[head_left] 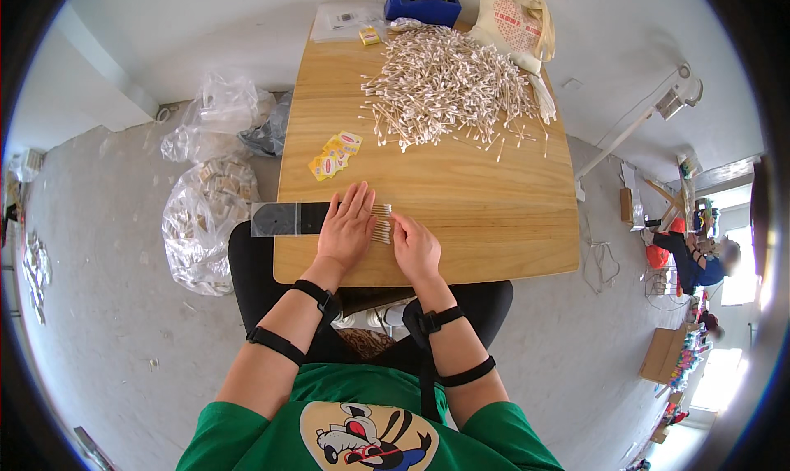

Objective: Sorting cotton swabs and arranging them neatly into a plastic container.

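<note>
My left hand (pixel 347 228) lies flat, fingers stretched, over a dark strip (pixel 313 218) whose left end is in clear plastic (pixel 270 220) past the table's left edge. A row of cotton swabs (pixel 382 224) sticks out to the right from beneath this hand. Close against the swabs' right ends is my right hand (pixel 417 247), its fingers curled in and nothing visible in them. Beyond my left hand, several yellow printed cards (pixel 335 156) overlap on the table. A large loose heap of cotton swabs (pixel 448 84) covers the far part.
Along the wooden table's (pixel 494 207) far edge are a blue tape dispenser (pixel 422 8), a small yellow box (pixel 369 36) and a cream cloth bag (pixel 512 22). Filled clear plastic bags (pixel 206 232) stand on the floor at left. A white-armed lamp (pixel 629 129) rises at right; another person (pixel 699 265) sits farther off.
</note>
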Motion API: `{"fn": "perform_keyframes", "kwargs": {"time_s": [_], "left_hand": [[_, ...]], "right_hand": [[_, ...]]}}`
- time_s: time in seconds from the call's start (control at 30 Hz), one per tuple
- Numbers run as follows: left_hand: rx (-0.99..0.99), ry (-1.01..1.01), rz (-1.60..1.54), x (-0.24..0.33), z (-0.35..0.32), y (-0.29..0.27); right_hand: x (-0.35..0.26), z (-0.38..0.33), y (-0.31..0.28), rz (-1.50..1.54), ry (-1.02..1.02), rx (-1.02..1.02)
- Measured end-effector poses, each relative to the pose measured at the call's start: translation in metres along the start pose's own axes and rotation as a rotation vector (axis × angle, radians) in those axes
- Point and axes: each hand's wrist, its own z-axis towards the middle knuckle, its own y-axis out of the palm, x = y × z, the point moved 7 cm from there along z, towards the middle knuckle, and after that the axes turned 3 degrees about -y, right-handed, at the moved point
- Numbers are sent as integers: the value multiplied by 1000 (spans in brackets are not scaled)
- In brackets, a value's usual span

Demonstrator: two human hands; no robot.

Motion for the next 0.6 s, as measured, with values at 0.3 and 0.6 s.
{"fn": "perform_keyframes", "kwargs": {"time_s": [0.3, 0.6], "left_hand": [[7, 1, -3, 1, 1, 0], [-4, -16, -11, 0, 1, 4]], "right_hand": [[1, 4, 0, -29, 31, -25], [-23, -12, 16, -233, -291, -116]]}}
